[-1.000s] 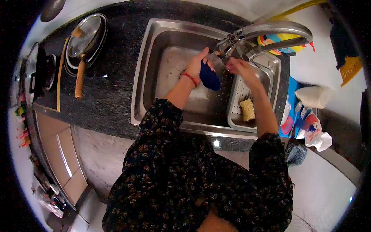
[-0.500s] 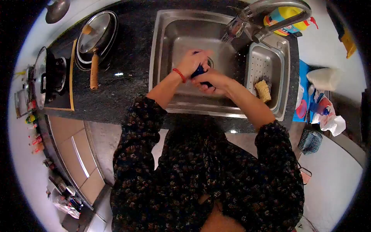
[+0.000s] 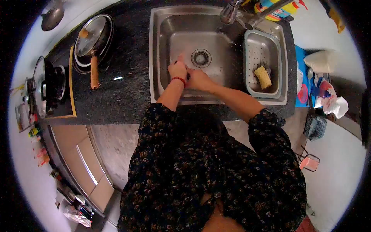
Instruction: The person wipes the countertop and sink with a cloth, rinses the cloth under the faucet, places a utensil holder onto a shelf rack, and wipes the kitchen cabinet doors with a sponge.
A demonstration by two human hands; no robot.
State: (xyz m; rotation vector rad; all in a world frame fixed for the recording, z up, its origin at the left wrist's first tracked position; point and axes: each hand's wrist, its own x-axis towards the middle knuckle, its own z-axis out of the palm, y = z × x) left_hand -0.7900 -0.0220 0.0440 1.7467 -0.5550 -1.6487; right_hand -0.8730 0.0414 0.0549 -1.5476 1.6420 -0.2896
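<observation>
My left hand (image 3: 177, 70), with a red bracelet at the wrist, is closed over the near left part of the sink basin. My right hand (image 3: 199, 80) presses against it from the right, fingers curled. Between them shows a bit of a small dark blue thing (image 3: 188, 75); the hands cover most of it, and its kind cannot be made out. Beyond the hands lies the round drain (image 3: 201, 58) of the steel sink (image 3: 164, 42).
A grey strainer basket (image 3: 247, 58) at the sink's right holds a yellow sponge (image 3: 263, 77). The faucet (image 3: 231, 12) stands behind. To the left sits a lidded pan (image 3: 91, 38) with a wooden handle. A yellow and blue bottle (image 3: 272, 9) is at the back right.
Both hands have come nearer my body and leftward with the dark blue thing, uncovering the drain. The dark blue thing shows less now. The view has shifted somewhat.
</observation>
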